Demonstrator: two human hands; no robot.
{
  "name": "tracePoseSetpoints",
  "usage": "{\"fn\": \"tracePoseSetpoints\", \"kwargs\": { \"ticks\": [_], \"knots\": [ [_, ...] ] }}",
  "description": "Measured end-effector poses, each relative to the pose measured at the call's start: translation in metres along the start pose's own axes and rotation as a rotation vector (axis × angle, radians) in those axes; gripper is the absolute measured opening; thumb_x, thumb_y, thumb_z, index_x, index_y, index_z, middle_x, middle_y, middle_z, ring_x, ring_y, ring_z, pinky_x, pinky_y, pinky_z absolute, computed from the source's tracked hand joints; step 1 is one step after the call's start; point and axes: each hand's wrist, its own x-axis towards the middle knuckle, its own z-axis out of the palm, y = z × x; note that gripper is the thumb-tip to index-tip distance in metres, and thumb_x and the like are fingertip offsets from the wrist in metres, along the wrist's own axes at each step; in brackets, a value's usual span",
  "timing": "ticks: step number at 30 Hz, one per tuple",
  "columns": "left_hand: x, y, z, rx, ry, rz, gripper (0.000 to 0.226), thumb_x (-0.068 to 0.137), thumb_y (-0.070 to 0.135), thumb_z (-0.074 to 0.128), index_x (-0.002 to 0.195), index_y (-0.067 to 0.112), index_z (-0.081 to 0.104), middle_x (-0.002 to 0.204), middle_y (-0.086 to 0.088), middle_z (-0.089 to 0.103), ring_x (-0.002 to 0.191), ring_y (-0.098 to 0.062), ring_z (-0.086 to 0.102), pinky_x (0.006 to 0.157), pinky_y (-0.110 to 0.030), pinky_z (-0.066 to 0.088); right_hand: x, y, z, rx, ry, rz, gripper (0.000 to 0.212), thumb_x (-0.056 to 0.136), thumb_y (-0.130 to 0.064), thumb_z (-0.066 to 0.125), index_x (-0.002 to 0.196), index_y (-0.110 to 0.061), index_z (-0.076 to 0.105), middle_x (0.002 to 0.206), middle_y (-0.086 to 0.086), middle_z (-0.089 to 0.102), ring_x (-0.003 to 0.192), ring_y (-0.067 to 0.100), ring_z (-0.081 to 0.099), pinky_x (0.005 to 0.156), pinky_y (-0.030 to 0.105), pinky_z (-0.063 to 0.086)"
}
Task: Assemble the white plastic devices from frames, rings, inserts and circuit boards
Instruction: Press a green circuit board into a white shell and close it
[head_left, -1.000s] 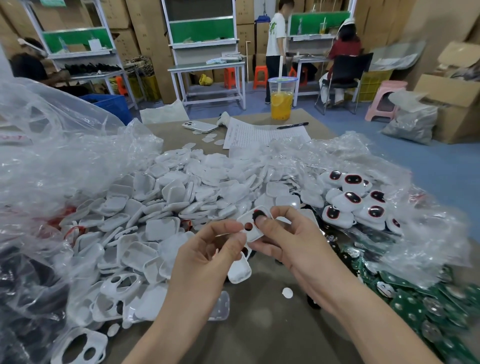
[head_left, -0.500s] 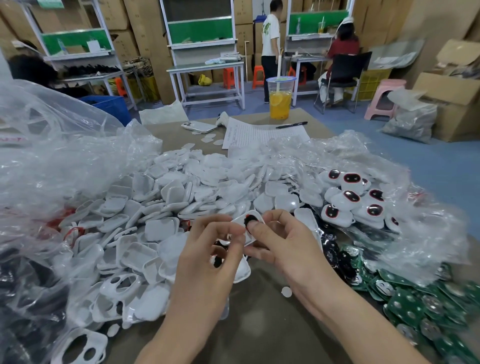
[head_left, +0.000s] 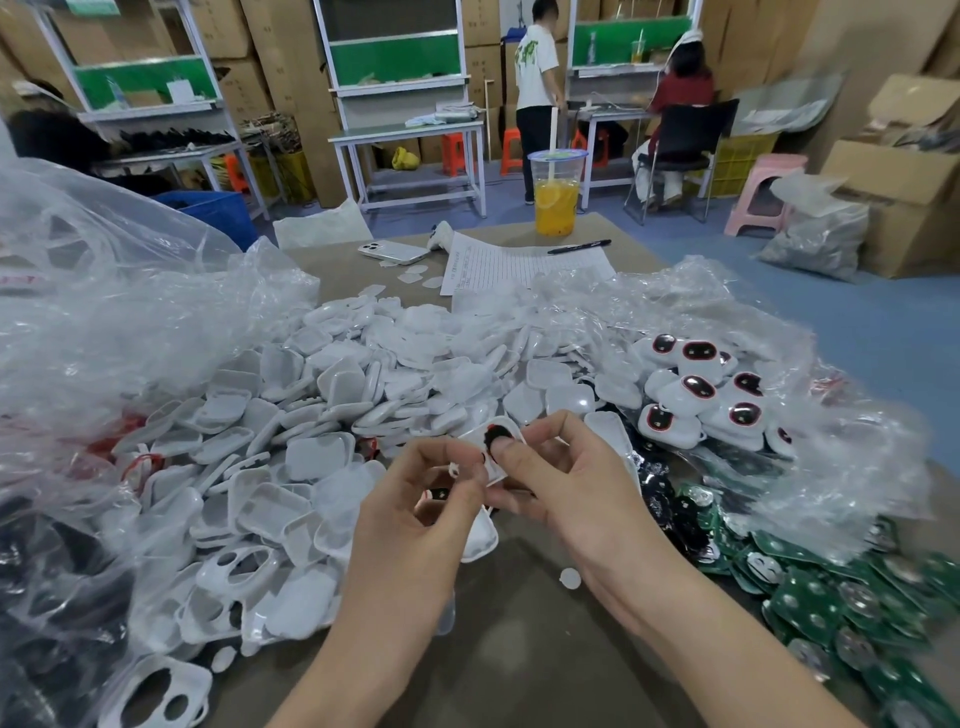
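My right hand (head_left: 566, 483) holds a small white frame (head_left: 500, 439) above the table, its thumb pressing a black insert into the frame's upper hole. My left hand (head_left: 421, 509) curls beside it and pinches the frame's lower left edge. A big heap of white shells (head_left: 332, 395) lies behind and to the left. Finished white devices with black, red-ringed faces (head_left: 696, 389) lie at the right on clear plastic. Green circuit boards (head_left: 831, 603) are piled at the lower right, black inserts (head_left: 670, 499) beside them. White frames with two holes (head_left: 161, 696) lie at the lower left.
Crumpled clear plastic bags (head_left: 104, 312) rise at the left and right. A cup of orange drink (head_left: 557, 200), a phone (head_left: 392, 252), a pen (head_left: 579, 247) and a paper sheet (head_left: 519, 267) sit at the table's far end. Two people work at benches behind.
Both hands have drawn slightly nearer together on the frame. My right thumb now covers the black insert in the frame's hole, and my left fingers have curled closer round the frame's edge.
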Motion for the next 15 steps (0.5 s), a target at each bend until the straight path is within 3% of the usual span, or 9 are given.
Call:
{"fn": "tracePoseSetpoints", "kwargs": {
  "ticks": [3, 6, 11, 15],
  "knots": [
    [0.001, 0.0001, 0.0005, -0.085, 0.033, -0.039, 0.018, 0.091, 0.02, 0.071, 0.084, 0.034, 0.062, 0.077, 0.01, 0.069, 0.065, -0.007, 0.06, 0.058, -0.016, 0.047, 0.0007, 0.0005, 0.0004, -0.022, -0.013, 0.009, 0.015, 0.09, -0.012, 0.073, 0.088, -0.011, 0.058, 0.077, -0.001, 0.074, 0.074, 0.026, 0.076, 0.074, 0.028, 0.06],
    [0.0038, 0.0, -0.0022, -0.16, 0.018, -0.093, 0.017, 0.09, 0.022, 0.071, 0.098, 0.033, 0.062, 0.081, 0.007, 0.07, 0.064, -0.007, 0.057, 0.06, -0.017, 0.049, 0.0005, 0.0002, 0.0006, -0.041, -0.023, 0.014, 0.016, 0.091, -0.013, 0.073, 0.09, -0.01, 0.057, 0.077, -0.001, 0.075, 0.067, 0.022, 0.074, 0.075, 0.029, 0.061],
    [0.0036, -0.0032, -0.0057, -0.103, -0.041, -0.072, 0.025, 0.096, 0.026, 0.064, 0.109, 0.047, 0.067, 0.084, 0.009, 0.072, 0.07, -0.006, 0.06, 0.069, -0.023, 0.049, -0.0006, 0.0027, 0.0006, -0.048, -0.04, 0.015, 0.014, 0.09, -0.014, 0.074, 0.086, -0.015, 0.06, 0.077, -0.001, 0.074, 0.077, 0.025, 0.076, 0.079, 0.033, 0.062],
    [0.0016, -0.0048, -0.0032, -0.17, -0.039, -0.095, 0.029, 0.099, 0.018, 0.06, 0.106, 0.043, 0.071, 0.078, 0.014, 0.07, 0.064, -0.002, 0.058, 0.059, -0.016, 0.049, -0.0003, 0.0053, 0.0023, -0.058, -0.061, 0.024, 0.014, 0.089, -0.013, 0.075, 0.082, -0.023, 0.069, 0.076, 0.002, 0.067, 0.075, 0.02, 0.074, 0.071, 0.027, 0.06]
  ]
}}
